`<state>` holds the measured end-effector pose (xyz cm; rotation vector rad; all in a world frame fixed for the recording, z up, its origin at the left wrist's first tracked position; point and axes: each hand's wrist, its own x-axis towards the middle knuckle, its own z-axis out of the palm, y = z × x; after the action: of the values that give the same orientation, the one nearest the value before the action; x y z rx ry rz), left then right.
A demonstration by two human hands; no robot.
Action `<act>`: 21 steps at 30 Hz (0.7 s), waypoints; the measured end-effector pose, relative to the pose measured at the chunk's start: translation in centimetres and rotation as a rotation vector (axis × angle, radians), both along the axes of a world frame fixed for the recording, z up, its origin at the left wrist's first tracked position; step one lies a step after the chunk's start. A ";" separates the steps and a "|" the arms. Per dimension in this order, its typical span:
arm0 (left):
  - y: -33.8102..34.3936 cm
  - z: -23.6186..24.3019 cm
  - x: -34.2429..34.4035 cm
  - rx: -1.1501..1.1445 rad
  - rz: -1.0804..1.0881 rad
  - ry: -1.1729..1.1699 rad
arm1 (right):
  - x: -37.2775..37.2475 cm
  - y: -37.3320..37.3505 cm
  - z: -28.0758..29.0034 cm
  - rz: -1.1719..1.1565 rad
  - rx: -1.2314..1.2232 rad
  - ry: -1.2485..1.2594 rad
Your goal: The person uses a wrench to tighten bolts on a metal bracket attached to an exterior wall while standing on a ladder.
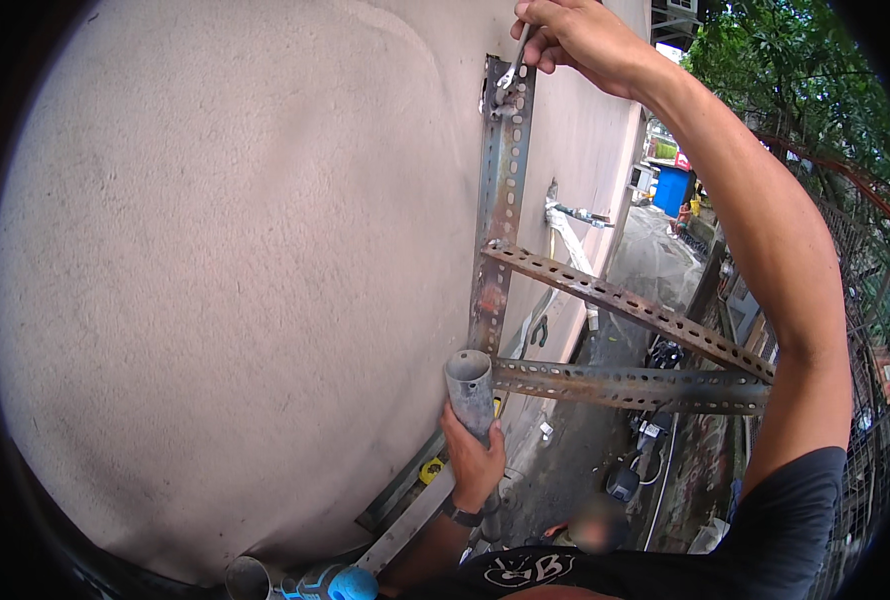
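Observation:
My right hand (555, 38) is raised at the top, fingers closed on a metal wrench (513, 70), whose lower end is at a bolt on the upright perforated steel angle (498, 190) against the wall. My left hand (473, 455) grips a grey metal pipe (470, 390) below, beside the junction of the upright and a horizontal perforated bar (625, 385). A rusty diagonal bar (615, 300) runs from the upright down to the right end of the horizontal one.
Beige wall (225, 250) fills the left. Below are a tape measure (431, 470), a blue power tool (353, 583) and another pipe (247, 578). Wrapped pipes (573, 240) protrude from the wall. A person (595, 525) is below in the alley, with motorbikes (625, 480), mesh fencing and trees at right.

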<state>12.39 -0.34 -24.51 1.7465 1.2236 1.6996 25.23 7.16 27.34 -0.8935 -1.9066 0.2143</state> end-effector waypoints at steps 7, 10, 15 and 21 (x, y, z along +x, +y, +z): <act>-0.3 0.2 0.1 -0.053 -0.021 0.003 | -0.4 -0.9 -2.3 -0.234 0.336 -0.382; 0.0 0.3 -0.5 -0.030 0.012 0.000 | -4.1 -2.7 -9.3 -0.297 0.888 -1.293; 0.0 0.4 0.4 -0.002 -0.008 -0.004 | -0.1 -2.0 -12.5 -0.311 1.052 -1.409; -0.3 -0.3 0.2 0.009 0.016 0.017 | -0.7 -5.3 -7.4 -0.281 0.939 -0.698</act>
<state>12.54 -0.59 -24.80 1.7647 1.2420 1.7047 24.57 1.84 19.93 -0.5768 -2.0979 -1.2076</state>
